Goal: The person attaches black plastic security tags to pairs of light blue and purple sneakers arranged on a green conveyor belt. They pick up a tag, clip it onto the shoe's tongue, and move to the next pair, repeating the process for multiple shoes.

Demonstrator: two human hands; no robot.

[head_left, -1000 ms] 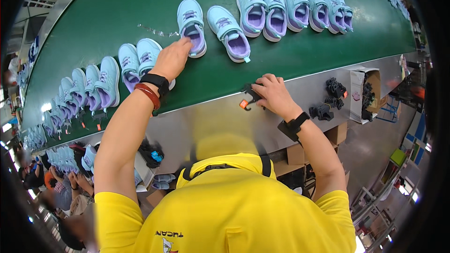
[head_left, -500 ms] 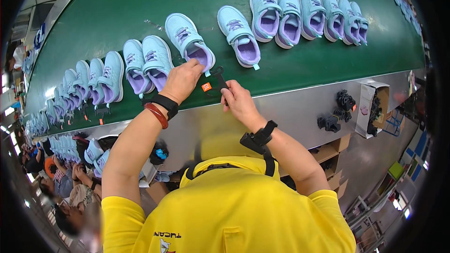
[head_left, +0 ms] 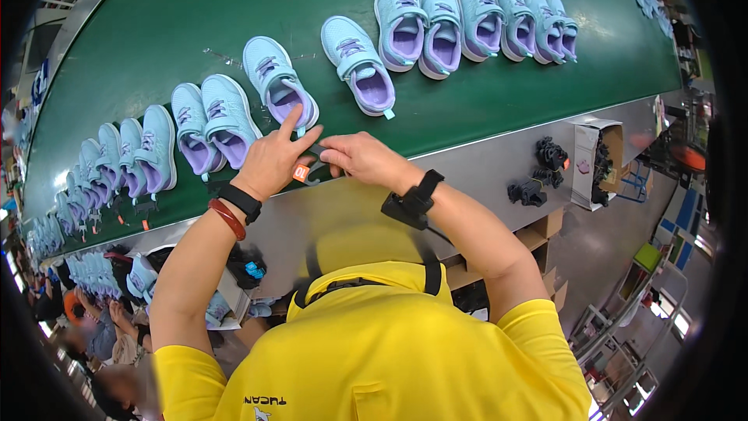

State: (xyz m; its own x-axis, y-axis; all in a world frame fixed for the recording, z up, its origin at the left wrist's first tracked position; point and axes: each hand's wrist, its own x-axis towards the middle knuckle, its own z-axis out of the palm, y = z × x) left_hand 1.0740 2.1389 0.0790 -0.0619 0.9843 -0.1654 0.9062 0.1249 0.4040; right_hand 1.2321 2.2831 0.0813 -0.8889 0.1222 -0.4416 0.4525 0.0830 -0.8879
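Note:
A light-blue sneaker with lilac lining [head_left: 269, 78] stands on the green table, its heel toward me. My left hand [head_left: 271, 160] is at that heel, index finger stretched to the shoe opening and thumb apart. In my right hand [head_left: 362, 160] is a small black plastic shoe hanger [head_left: 315, 165], pinched between thumb and fingers close to the left thumb. An orange tag [head_left: 301, 172] shows beside the hanger's hook. Part of the hanger is hidden by my fingers. Another sneaker [head_left: 358, 66] stands alone to the right.
Sneaker pairs line the green table [head_left: 436, 113] on both sides. Black hangers [head_left: 538, 175] lie in bunches on the metal ledge, beside a white carton [head_left: 588, 164] holding more dark pieces. Other people sit at the lower left.
My right hand has brought the hanger up to the sneaker's heel beside my left hand. The left fingers have loosened from a pinch and spread. The whole view has shifted slightly.

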